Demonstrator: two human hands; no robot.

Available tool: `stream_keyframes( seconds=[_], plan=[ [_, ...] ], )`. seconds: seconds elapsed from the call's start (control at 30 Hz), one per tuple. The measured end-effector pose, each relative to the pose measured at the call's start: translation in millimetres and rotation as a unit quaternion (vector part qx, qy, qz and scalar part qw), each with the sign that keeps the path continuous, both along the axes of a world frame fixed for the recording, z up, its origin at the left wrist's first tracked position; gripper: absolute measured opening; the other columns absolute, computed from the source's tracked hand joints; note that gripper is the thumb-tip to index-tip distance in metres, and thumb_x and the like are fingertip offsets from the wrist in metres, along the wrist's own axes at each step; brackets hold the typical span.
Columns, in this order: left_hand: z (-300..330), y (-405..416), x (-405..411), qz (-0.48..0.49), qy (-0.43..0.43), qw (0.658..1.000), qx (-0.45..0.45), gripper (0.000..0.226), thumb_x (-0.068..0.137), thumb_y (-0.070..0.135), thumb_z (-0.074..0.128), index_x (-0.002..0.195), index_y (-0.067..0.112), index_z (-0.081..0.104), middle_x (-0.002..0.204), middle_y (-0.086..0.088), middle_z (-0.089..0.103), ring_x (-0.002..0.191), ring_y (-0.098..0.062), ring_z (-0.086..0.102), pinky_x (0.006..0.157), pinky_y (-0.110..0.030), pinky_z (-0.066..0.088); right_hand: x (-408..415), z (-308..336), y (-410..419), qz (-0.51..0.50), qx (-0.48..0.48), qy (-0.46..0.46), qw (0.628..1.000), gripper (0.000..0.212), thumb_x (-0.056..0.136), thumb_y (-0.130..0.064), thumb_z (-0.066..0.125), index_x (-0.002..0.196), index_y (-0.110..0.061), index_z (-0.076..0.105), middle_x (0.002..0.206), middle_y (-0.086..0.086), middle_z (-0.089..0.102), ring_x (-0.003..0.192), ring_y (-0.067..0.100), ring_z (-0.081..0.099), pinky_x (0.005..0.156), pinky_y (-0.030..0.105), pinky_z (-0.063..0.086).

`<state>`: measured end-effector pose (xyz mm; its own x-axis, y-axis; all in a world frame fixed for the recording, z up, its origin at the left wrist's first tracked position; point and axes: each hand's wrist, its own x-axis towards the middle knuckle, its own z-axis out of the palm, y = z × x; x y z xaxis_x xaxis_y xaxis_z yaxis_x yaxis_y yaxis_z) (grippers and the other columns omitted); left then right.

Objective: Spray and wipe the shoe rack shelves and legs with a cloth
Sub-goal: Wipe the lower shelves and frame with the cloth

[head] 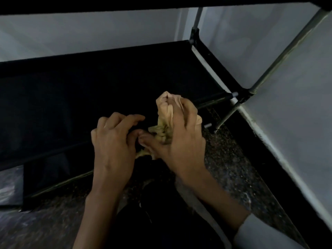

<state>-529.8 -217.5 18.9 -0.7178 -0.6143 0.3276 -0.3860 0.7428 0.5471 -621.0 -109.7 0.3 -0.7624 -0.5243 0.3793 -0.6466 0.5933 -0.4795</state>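
Right hand [179, 133] grips a bunched tan cloth [166, 108], fingers curled round it; one end of the cloth sticks up above the knuckles, a frayed end hangs out below the thumb. Left hand [112, 141] just beside it, fingers loosely curled; thumb tip at the cloth's lower end, but whether it pinches the cloth cannot be told. Both hands over the front edge of a black shelf [89, 83]. Grey leg [287, 45] rises at right. Speckled floor [233, 159] below.
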Motion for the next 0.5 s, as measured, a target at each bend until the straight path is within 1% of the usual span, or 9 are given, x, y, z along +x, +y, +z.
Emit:
stream_keyframes(
  seconds=[0.07, 0.1, 0.13, 0.2, 0.3, 0.37, 0.4, 0.47, 0.5],
  plan=[
    [1, 1, 0, -0.005, 0.003, 1.0, -0.006, 0.026, 0.085, 0.014, 0.064, 0.108, 0.025, 0.069, 0.091, 0.009, 0.053, 0.085, -0.004, 0.03, 0.07, -0.019, 0.013, -24, -2, 13, 0.014, 0.022, 0.056, 0.998, 0.074, 0.069, -0.03, 0.077, 0.134, -0.022, 0.043, 0.139, -0.006, 0.035, 0.103, 0.034, 0.058, 0.061, 0.037, 0.053],
    [1, 2, 0, -0.004, 0.005, 1.0, -0.008, 0.024, 0.086, 0.016, 0.064, 0.108, 0.025, 0.069, 0.09, 0.009, 0.053, 0.084, -0.004, 0.03, 0.069, -0.019, 0.012, -35, -1, 18, 0.022, 0.033, 0.07, 0.997, 0.069, 0.067, -0.019, 0.077, 0.131, -0.019, 0.05, 0.137, -0.005, 0.042, 0.096, 0.035, 0.06, 0.06, 0.038, 0.055],
    [0, 2, 0, -0.002, 0.007, 1.0, -0.01, 0.023, 0.086, 0.016, 0.063, 0.107, 0.026, 0.07, 0.09, 0.008, 0.054, 0.084, -0.005, 0.031, 0.069, -0.018, 0.013, -43, 0, 23, 0.035, 0.044, 0.075, 0.996, 0.065, 0.066, -0.015, 0.075, 0.128, -0.017, 0.055, 0.134, -0.003, 0.048, 0.093, 0.036, 0.061, 0.059, 0.039, 0.055],
    [-1, 2, 1, 0.003, 0.011, 1.0, -0.012, 0.023, 0.086, 0.016, 0.064, 0.106, 0.026, 0.07, 0.09, 0.008, 0.055, 0.084, -0.006, 0.033, 0.07, -0.018, 0.013, -53, 5, 28, 0.066, 0.058, 0.061, 0.994, 0.059, 0.071, -0.014, 0.07, 0.128, -0.019, 0.056, 0.133, -0.005, 0.051, 0.095, 0.035, 0.06, 0.063, 0.042, 0.055],
    [-2, 2, 1, 0.005, 0.013, 1.0, -0.015, 0.023, 0.085, 0.015, 0.065, 0.105, 0.026, 0.07, 0.089, 0.008, 0.055, 0.084, -0.006, 0.032, 0.07, -0.018, 0.013, -60, 12, 33, 0.097, 0.056, 0.017, 0.994, 0.052, 0.081, -0.017, 0.067, 0.131, -0.02, 0.051, 0.138, -0.005, 0.035, 0.101, 0.028, 0.057, 0.071, 0.044, 0.055],
    [-1, 2, 1, 0.006, 0.015, 1.0, -0.014, 0.023, 0.085, 0.016, 0.066, 0.105, 0.026, 0.07, 0.089, 0.01, 0.053, 0.083, -0.006, 0.032, 0.069, -0.019, 0.013, -66, 21, 39, 0.109, 0.042, -0.024, 0.993, 0.048, 0.083, -0.019, 0.07, 0.128, -0.015, 0.053, 0.133, 0.001, 0.028, 0.105, 0.019, 0.051, 0.083, 0.043, 0.052],
    [-1, 1, 0, 0.007, 0.015, 1.0, -0.012, 0.023, 0.085, 0.016, 0.066, 0.104, 0.026, 0.07, 0.089, 0.012, 0.051, 0.083, -0.005, 0.032, 0.068, -0.019, 0.013, -70, 26, 44, 0.109, 0.03, -0.044, 0.993, 0.045, 0.083, -0.019, 0.071, 0.124, -0.01, 0.054, 0.128, 0.003, 0.027, 0.103, 0.011, 0.045, 0.091, 0.038, 0.048],
    [0, 2, -1, 0.006, 0.014, 1.0, -0.005, 0.022, 0.085, 0.015, 0.065, 0.104, 0.026, 0.07, 0.088, 0.013, 0.049, 0.082, -0.003, 0.03, 0.067, -0.018, 0.013, -81, 33, 58, 0.081, -0.031, -0.083, 0.993, 0.039, 0.082, -0.022, 0.073, 0.113, -0.005, 0.057, 0.121, 0.004, 0.03, 0.099, 0.0, 0.04, 0.095, 0.027, 0.042],
    [0, 3, -1, 0.004, 0.014, 1.0, -0.004, 0.022, 0.086, 0.015, 0.065, 0.104, 0.026, 0.07, 0.088, 0.014, 0.048, 0.082, -0.002, 0.028, 0.067, -0.018, 0.013, -86, 36, 66, 0.038, -0.09, -0.108, 0.989, 0.04, 0.081, -0.032, 0.073, 0.107, -0.006, 0.056, 0.123, 0.007, 0.037, 0.101, 0.003, 0.046, 0.098, 0.03, 0.043]
  ],
)
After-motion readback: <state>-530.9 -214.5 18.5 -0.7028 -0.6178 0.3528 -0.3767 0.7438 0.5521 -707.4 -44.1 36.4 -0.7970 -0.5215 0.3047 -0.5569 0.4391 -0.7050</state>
